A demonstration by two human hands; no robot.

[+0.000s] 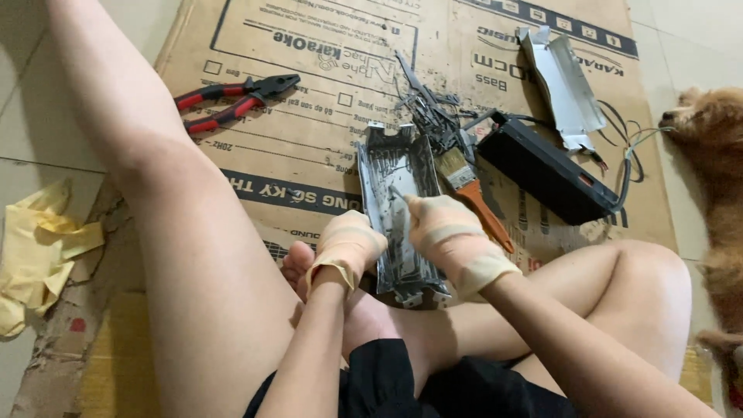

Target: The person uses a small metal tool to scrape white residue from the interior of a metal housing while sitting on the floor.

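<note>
Your bare legs and dark shorts (402, 383) fill the bottom of the frame, folded on a flattened brown cardboard box (325, 147) that covers the upper middle; its print is dark blue, boxed text with a dark band along the top right edge. Between your gloved hands, just below centre, stands a dirty grey metal casing (401, 209), long and trough-shaped, smeared with black grime, its lower end resting by your foot. Your left hand (347, 246) curls closed against its left edge; your right hand (441, 228) grips the right edge, one finger pressed on the inner face. Just right lies a paintbrush (472, 193) with an orange handle. Red-handled pliers (232, 101) lie upper left, a black box (546, 174) with wires right of centre.
</note>
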